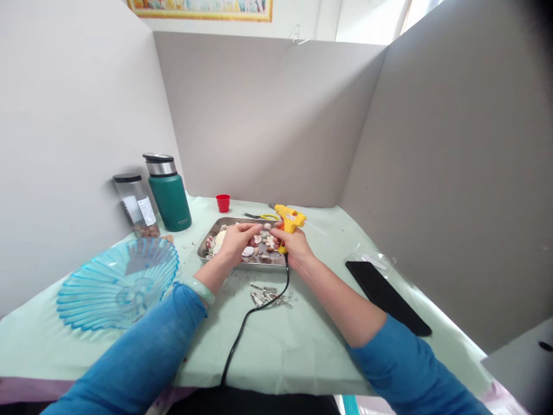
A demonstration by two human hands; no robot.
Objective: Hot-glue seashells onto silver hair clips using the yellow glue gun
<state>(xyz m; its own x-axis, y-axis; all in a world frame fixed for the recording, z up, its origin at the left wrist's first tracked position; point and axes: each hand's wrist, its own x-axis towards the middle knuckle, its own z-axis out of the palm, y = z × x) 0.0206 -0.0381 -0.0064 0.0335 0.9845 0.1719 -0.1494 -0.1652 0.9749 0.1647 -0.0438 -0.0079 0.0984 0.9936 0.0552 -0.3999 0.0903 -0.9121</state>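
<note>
My right hand (297, 249) is wrapped round the handle of a yellow hot glue gun (291, 218), held above the right end of a metal tray (259, 266). A black cord (248, 314) runs from the handle's base to the table's front edge. Over the middle of the tray, my left hand (234, 243) has its thumb and fingers pinched together; whatever lies between them is too small to make out. Shells and small stones (248, 252) are spread in the tray, partly hidden by both hands. A small pile of silvery metal clips (268, 297) lies in front of it.
A blue scalloped glass dish (86, 294) stands at the left. Behind it are a green bottle (169, 202) and a clear jar (137, 202). A red cup (223, 203) and yellow-handled pliers (268, 217) lie beyond the tray. At the right is a black flat slab (386, 297).
</note>
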